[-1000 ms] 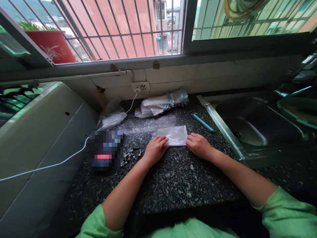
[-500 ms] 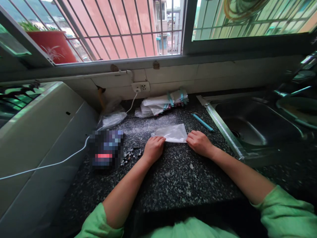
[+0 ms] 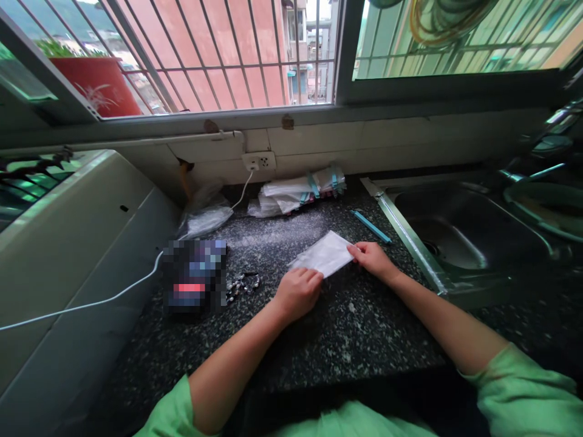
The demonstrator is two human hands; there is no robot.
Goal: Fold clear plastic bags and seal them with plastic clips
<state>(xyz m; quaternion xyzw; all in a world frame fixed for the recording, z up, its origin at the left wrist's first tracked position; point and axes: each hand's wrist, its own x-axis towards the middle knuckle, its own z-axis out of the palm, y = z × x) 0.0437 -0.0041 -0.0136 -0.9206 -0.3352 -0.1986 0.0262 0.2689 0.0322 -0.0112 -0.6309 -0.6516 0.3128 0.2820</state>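
Note:
A small clear plastic bag [image 3: 328, 253] lies slanted between my hands, its far corner pointing away from me. My left hand [image 3: 299, 294] grips its near edge, fingers curled over it. With thumb and fingers my right hand [image 3: 371, 260] pinches the bag's right corner. To the right, beyond that hand, a light-blue bag sealing clip [image 3: 371, 227] rests on the counter. Against the back wall is a heap of flat plastic bags [image 3: 291, 192], several with blue clips on them.
The speckled dark countertop [image 3: 346, 340] carries a blurred-out dark device [image 3: 197, 276] and a beaded string [image 3: 243, 284] at left. A crumpled plastic bag [image 3: 207, 220] and a white cable [image 3: 113, 297] are behind. A steel sink [image 3: 473, 230] lies right.
The bag has turned from lying level to a slant, its right end raised away from me. My left hand has moved right and nearer to me, still on the bag.

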